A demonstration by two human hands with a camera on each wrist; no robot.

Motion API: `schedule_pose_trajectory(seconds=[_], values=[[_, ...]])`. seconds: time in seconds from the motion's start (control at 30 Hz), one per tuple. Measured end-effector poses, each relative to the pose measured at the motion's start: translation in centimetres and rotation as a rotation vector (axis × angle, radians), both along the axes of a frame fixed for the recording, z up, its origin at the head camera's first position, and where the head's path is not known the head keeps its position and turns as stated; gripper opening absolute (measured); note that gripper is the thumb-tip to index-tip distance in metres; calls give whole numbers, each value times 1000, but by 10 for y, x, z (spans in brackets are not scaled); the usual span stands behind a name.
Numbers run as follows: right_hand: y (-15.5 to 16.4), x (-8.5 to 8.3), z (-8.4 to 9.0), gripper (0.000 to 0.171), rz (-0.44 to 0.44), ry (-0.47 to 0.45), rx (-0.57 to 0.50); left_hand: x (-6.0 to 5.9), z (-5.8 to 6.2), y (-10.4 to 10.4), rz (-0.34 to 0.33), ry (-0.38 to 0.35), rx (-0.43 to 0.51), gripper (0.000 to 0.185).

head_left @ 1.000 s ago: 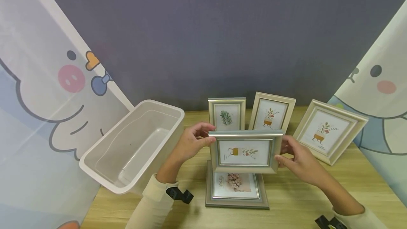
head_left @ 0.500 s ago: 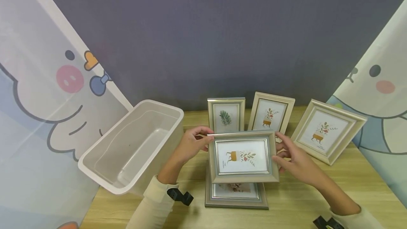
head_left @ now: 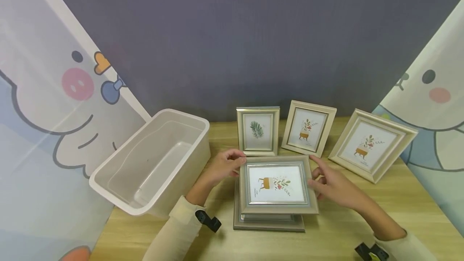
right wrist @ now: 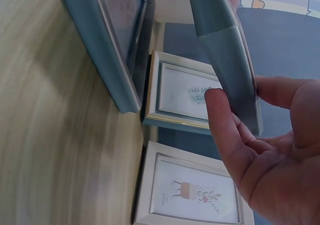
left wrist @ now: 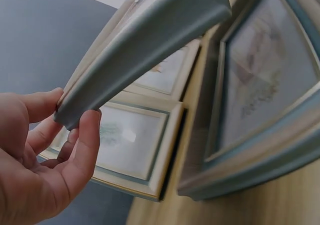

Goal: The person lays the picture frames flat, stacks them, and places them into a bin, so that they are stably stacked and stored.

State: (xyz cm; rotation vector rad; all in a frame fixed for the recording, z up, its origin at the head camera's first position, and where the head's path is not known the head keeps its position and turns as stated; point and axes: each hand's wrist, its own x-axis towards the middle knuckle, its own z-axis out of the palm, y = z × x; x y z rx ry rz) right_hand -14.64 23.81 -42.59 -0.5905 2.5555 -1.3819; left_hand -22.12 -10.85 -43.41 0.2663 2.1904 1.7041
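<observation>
Between my two hands is a picture frame (head_left: 277, 184) with a plant-pot print turned sideways, tilted face up. My left hand (head_left: 224, 169) pinches its far left corner, thumb on one side and fingers on the other, as the left wrist view shows. At the far right corner my right hand (head_left: 331, 182) grips it the same way. Beneath the held frame, a larger picture frame (head_left: 268, 225) lies flat on the wooden table (head_left: 340, 237), its print mostly covered in the head view. The left wrist view shows a gap between the held frame and the lower frame (left wrist: 260, 75).
A deep light-grey plastic bin (head_left: 148, 160) stands at the left. Behind the hands stand a frame with a green leaf (head_left: 258, 131), a cream frame with a plant pot (head_left: 309, 129) and a tilted cream frame (head_left: 373, 145) at the right. A dark panel (head_left: 253, 39) rises behind.
The held frame has tipped back from nearly upright to nearly flat and come lower, covering more of the frame below. Both hands keep their grip and lower with it.
</observation>
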Motion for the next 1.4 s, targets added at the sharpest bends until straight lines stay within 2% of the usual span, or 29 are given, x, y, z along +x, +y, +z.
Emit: schedule_pose_trajectory(seconds=[0.23, 0.4, 0.6, 0.83, 1.1, 1.27, 1.4], values=[[-1, -1, -15, 79, 18, -107, 15, -5, -17, 1, -35, -76, -36, 23], [-5, 1, -18, 80, 13, -144, 39, -5, -20, -1, -54, -96, -66, 25], [-12, 2, -27, 85, 18, -195, 65, 0, -19, -5, -54, -111, -102, 27], [-19, 3, -32, 87, 33, -231, 47, 2, -28, -9, -44, -116, -129, 26], [-22, 2, -36, 83, 51, -266, 82, 11, -37, -10, -52, -158, -128, 31], [-26, 1, -35, 81, 54, -295, 82, 13, -38, -11, -67, -153, -136, 30], [-27, 1, -37, 80, 36, -302, 89, 14, -37, -10, -82, -93, -219, 28]])
